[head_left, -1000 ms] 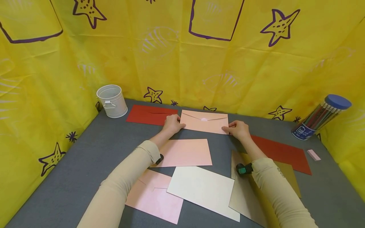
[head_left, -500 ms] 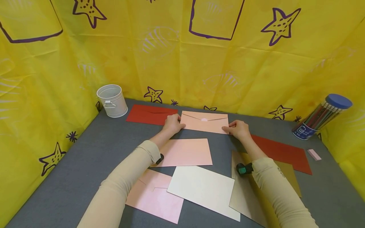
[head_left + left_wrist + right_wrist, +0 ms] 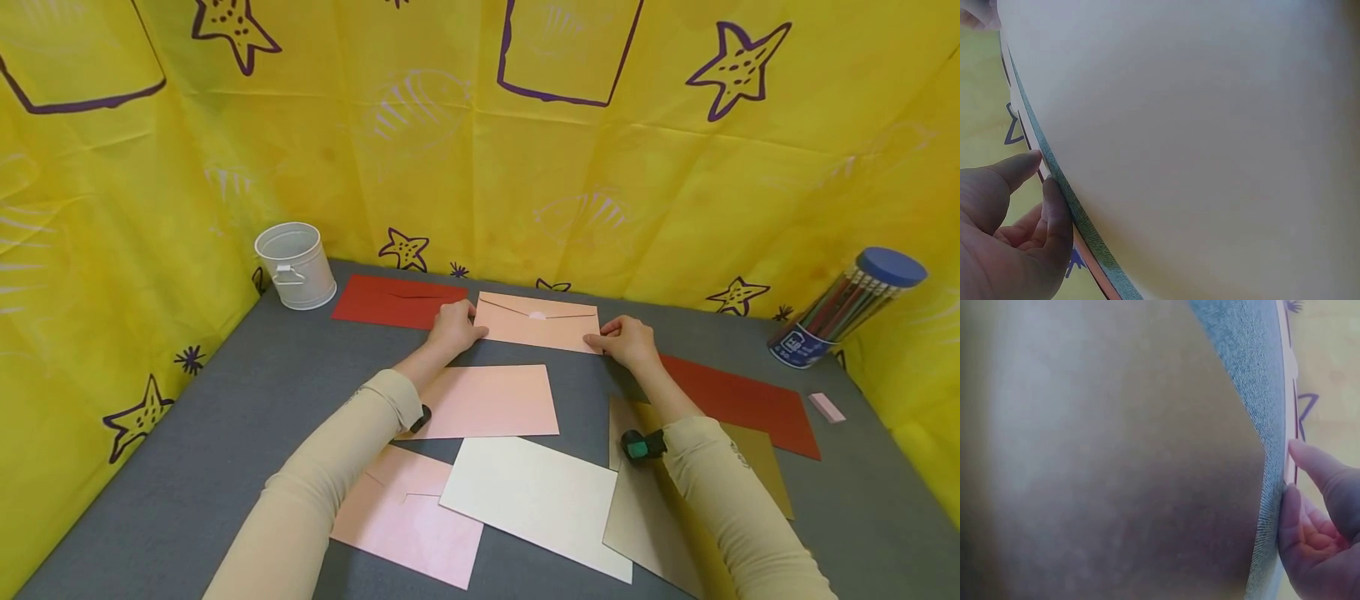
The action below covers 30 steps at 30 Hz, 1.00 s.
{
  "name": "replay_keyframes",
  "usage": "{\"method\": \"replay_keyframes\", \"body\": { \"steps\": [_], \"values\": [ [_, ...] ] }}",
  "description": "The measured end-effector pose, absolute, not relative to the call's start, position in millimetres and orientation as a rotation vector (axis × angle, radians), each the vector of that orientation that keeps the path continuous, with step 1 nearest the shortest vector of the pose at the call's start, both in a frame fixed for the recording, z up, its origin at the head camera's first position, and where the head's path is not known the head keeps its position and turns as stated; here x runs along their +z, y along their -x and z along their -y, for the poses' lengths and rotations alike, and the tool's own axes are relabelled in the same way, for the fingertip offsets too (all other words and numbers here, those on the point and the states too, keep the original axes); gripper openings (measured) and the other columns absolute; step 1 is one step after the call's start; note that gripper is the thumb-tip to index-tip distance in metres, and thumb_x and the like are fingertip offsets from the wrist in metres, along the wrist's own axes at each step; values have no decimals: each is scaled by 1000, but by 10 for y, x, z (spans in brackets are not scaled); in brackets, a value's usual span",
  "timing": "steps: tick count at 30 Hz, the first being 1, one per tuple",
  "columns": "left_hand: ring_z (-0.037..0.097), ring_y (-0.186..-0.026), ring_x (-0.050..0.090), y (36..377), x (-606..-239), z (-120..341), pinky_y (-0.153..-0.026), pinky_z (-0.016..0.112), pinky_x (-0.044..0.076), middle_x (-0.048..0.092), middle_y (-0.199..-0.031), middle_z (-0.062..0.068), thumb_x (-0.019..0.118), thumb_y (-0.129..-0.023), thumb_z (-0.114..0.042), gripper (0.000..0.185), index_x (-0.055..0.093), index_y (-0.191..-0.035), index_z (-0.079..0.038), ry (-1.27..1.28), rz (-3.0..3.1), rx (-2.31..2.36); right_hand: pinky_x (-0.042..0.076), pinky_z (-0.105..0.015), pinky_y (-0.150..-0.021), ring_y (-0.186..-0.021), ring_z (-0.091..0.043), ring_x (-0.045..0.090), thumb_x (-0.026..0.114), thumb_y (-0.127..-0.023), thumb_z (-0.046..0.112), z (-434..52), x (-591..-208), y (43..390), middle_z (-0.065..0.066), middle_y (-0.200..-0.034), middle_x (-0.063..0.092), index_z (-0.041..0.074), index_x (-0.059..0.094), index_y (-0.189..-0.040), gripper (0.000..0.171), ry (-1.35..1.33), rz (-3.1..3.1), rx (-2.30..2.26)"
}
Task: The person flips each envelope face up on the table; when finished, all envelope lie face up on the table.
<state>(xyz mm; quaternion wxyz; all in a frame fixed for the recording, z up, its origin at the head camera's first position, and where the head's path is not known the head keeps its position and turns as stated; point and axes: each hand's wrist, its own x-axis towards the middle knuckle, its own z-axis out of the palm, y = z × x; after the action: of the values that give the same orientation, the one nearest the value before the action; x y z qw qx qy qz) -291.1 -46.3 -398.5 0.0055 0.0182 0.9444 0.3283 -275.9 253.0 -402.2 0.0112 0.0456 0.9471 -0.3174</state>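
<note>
Holding a peach envelope (image 3: pixel 537 321) at both short ends, flap side up, far middle of the grey table (image 3: pixel 247 392). Left hand (image 3: pixel 453 327) at its 9 o'clock end, fingers curled round the edge with the thumb on top; in the left wrist view the thumb and a fingertip (image 3: pixel 1057 200) press against a thin paper edge. Right hand (image 3: pixel 628 340) at the 3 o'clock end, fingers curled and pinching the near corner; the right wrist view shows a fingertip (image 3: pixel 1310 459) on the edge of the envelope. Whether the envelope lies flat or is raised off the table cannot be told.

Round pale seal on the flap, which looks closed.

Around it:
- Red envelope (image 3: pixel 393 301) at 9 o'clock, just beside the left hand, partly behind it.
- White bucket (image 3: pixel 296 265) further out at 9 to 10 o'clock, near the yellow starfish-print backdrop (image 3: pixel 480 150).
- Pink envelope (image 3: pixel 487 402) at 6 o'clock, near but apart.
- Cream envelope (image 3: pixel 536 493) beyond that, overlapping a second pink envelope (image 3: pixel 408 521) at 7 o'clock.
- Second red envelope (image 3: pixel 742 404) at 4 o'clock, under the right forearm.
- Tan envelopes (image 3: pixel 645 521) at 5 o'clock, under the right sleeve.
- Pencil tube (image 3: pixel 843 308) with blue cap, leaning, well apart at 3 o'clock; pink eraser (image 3: pixel 826 407) near it.
</note>
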Motion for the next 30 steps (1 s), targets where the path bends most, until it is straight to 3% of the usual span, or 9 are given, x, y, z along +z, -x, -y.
{"method": "replay_keyframes", "body": {
  "steps": [13,22,26,30],
  "values": [
    [27,-94,59,2912,-3964,433,-84,39,49,64,-104,15,69,-90,-20,38,59,-120,2,-152,-2929,934,46,-40,-80,-93,-34,54,68,-91,36,-2597,-3989,2679,-20,-102,62,-4,58,-122,51,-91,-2888,-1013],
    [24,-88,50,2878,-3957,482,-72,32,41,55,-92,11,65,-90,-21,43,55,-123,4,-273,-2889,897,45,-43,-100,-113,-35,58,61,-97,35,-2746,-3945,2568,-25,-130,54,-3,46,-136,57,-39,-2654,-1267],
    [28,-102,50,2809,-3938,504,-86,38,44,57,-107,16,63,-90,-23,50,52,-131,5,-311,-2867,946,45,-40,-100,-117,-35,56,60,-96,40,-2891,-3917,2435,-23,-135,51,-1,46,-138,60,-25,-2635,-1318],
    [35,-122,44,2737,-3936,493,-102,44,38,51,-130,20,62,-91,-21,53,50,-136,4,-365,-2847,1039,45,-35,-99,-118,-36,55,57,-97,44,-3063,-3871,2272,-23,-138,48,1,46,-139,62,-39,-2633,-1347]
  ]
}}
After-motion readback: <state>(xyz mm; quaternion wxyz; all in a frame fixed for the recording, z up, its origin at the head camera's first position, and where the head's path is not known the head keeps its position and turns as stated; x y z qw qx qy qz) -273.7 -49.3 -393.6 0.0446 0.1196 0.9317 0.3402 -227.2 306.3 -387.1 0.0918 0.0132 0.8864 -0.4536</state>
